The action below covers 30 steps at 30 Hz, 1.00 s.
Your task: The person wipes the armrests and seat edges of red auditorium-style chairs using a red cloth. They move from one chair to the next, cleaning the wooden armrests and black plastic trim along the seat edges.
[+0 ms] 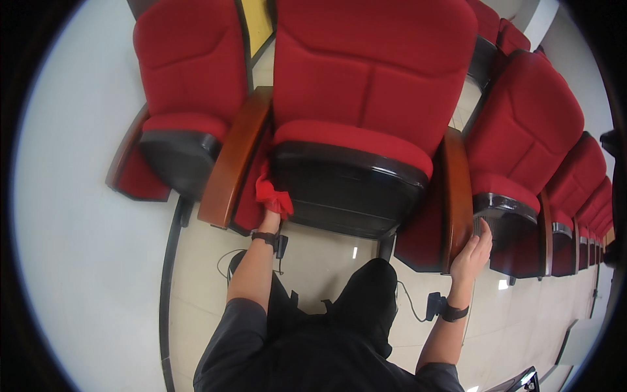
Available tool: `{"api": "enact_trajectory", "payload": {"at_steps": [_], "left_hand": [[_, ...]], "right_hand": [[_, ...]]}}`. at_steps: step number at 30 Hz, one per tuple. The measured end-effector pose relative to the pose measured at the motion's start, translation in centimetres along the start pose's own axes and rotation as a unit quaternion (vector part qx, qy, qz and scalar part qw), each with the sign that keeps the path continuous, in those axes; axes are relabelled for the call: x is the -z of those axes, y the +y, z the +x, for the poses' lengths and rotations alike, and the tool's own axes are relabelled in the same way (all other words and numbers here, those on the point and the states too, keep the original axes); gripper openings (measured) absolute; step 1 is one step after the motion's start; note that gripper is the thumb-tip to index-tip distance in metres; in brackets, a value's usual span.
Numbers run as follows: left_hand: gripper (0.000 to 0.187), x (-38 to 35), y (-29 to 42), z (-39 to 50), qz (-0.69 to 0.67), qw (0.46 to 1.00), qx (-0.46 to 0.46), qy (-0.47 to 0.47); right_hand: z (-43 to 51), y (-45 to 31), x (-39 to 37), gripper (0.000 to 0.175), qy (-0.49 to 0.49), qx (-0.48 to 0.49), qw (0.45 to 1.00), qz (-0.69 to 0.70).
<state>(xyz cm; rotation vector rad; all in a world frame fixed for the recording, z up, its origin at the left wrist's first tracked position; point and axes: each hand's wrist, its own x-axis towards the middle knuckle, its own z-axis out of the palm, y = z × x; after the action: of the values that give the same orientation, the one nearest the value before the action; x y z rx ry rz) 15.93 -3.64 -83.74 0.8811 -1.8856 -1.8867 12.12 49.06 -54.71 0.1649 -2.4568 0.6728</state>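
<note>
My left hand (272,219) holds a bright red cloth (272,195) between the inner side of the left armrest and the folded seat; the cloth hides most of the fingers. My right hand (472,255) rests against the outer front end of the right wooden armrest (457,196), holding nothing, its fingers close together with the tips pointing up. Straight ahead stands a red upholstered auditorium chair (362,63). Its seat is folded up and shows a black plastic underside (343,191). The left wooden armrest (237,161) lies just left of the cloth.
Another red chair (191,63) stands at left beside a pale wall (73,196). More red chairs (526,117) line up to the right. Below is a glossy tiled floor (328,264). Cables hang from devices strapped to both wrists. A dark shiny object (519,382) is at lower right.
</note>
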Motion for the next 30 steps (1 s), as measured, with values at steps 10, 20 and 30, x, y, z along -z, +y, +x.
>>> {"api": "enact_trajectory", "payload": {"at_steps": [10,20,30], "left_hand": [[0.035,-1.2,7.9,0.3,-0.055,0.992,-0.113,-0.035],[0.043,-14.2,18.9,-3.9,-0.513,0.731,-0.106,-0.439],[0.024,-31.3,24.5,-15.8,-0.637,-0.392,0.648,0.143]], "right_hand": [[0.1,-0.2,0.1,0.064,0.001,-0.001,1.000,0.011],[0.2,-0.5,0.2,0.061,0.008,0.007,1.000,-0.001],[0.3,-0.3,0.2,0.062,0.023,0.010,1.000,0.003]]}}
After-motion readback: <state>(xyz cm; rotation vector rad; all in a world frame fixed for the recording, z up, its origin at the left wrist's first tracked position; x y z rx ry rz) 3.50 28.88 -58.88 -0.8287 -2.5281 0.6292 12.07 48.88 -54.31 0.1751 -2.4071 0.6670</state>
